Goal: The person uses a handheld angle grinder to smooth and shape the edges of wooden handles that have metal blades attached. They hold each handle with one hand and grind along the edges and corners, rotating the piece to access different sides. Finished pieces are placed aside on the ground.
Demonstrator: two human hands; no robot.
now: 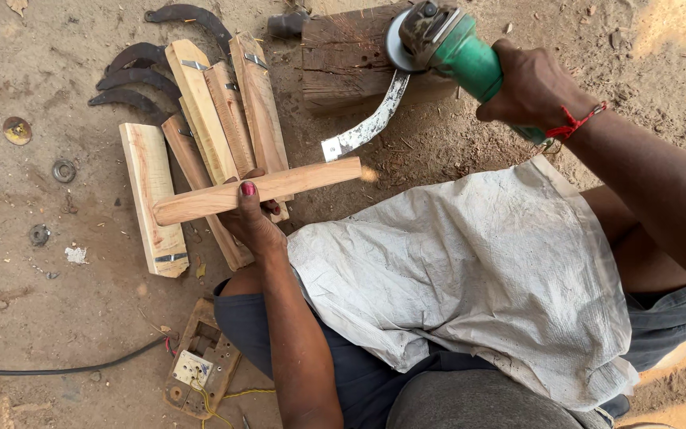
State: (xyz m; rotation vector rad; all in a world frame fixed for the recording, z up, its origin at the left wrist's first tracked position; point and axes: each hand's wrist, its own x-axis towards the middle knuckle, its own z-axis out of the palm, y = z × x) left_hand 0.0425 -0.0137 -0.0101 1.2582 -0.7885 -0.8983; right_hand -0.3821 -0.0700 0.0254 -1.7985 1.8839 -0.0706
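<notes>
The sickle, its wooden handle wrapped by the fingers of the left hand, lays its curved blade on a wood block under the grinder, which the right hand grips with fingers closed round the green body. Beyond the left fingers lie spare handles and dark blades. If the disc catches the edge, the blade could well kick toward the cloth-covered lap.

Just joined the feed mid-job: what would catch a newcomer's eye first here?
The green grinder in the right hand, its disc against a curved blade lying on a wood block at top centre. Below it, the left hand grips the blade's wooden handle. More wooden handles lie stacked upper left.
</notes>
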